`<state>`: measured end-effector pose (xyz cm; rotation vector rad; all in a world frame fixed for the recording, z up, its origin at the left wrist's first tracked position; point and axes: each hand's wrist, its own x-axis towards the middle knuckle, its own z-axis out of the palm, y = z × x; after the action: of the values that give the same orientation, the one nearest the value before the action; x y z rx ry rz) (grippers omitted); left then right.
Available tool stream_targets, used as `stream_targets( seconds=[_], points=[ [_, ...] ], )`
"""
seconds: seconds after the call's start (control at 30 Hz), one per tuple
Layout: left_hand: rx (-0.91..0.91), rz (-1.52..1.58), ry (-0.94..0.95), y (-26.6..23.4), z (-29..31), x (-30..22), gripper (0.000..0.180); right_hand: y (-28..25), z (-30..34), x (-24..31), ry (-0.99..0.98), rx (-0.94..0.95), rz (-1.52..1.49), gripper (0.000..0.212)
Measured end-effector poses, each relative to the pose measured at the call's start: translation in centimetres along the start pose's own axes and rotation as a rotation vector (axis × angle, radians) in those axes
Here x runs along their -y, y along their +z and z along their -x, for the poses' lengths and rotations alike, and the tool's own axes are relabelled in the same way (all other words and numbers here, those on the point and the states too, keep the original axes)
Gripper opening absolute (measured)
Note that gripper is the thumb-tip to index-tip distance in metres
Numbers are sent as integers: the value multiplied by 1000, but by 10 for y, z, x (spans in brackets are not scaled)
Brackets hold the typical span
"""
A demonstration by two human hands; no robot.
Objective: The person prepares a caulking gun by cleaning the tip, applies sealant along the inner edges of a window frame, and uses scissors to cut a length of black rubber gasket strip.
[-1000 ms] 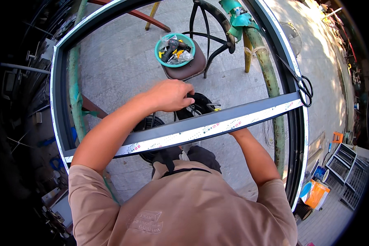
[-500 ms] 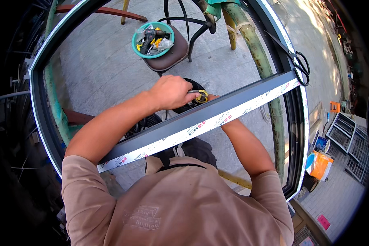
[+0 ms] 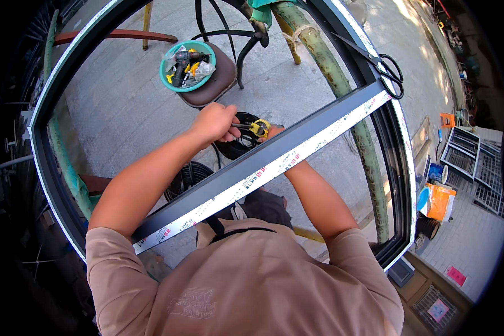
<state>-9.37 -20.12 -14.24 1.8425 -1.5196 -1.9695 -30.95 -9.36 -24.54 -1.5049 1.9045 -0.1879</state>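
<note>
just past the grey crossbar (image 3: pixel 263 152), as seen from the body, a thin dark stem (image 3: pixel 242 126) is pinched in the left hand (image 3: pixel 215 123), fingers curled and grip closed. right beside it, a yellow-and-black piece (image 3: pixel 259 128) is held by the right hand (image 3: pixel 273 133), which is reached in under the bar, so some of its fingers are hidden. the stem is pointed at the yellow piece, but whether the two are joined can't be told, and the exact kind is too small to make out.

below the hands, a black coil (image 3: pixel 233 148) is seen, with a second coil (image 3: pixel 189 178) nearer the left forearm. the crossbar is faced with a printed white strip (image 3: pixel 235 189) and set across a big dark frame (image 3: pixel 396 173); black scissors (image 3: pixel 375 60) are laid at its right-hand joint. on that side, the frame is crossed underneath by a green pole (image 3: pixel 326 67). farther out, a teal basin (image 3: pixel 185 89) is parked on a brown chair seat (image 3: pixel 223 70), with a drill (image 3: pixel 182 64) and plastic bags piled inside.
</note>
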Motion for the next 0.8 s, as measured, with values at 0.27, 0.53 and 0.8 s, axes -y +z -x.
stream_targets(
  seconds=[0.27,0.53,0.8],
  points=[
    [120,589,-276,8,10,3,35,7,5,-37,-295,-242,-134,30],
    [67,876,-243,6,17,-15,37,19,2,-36,-113,-54,-713,19],
    [230,671,-120,-21,50,-22,47,21,-1,-11,31,-96,-703,42]
  ],
)
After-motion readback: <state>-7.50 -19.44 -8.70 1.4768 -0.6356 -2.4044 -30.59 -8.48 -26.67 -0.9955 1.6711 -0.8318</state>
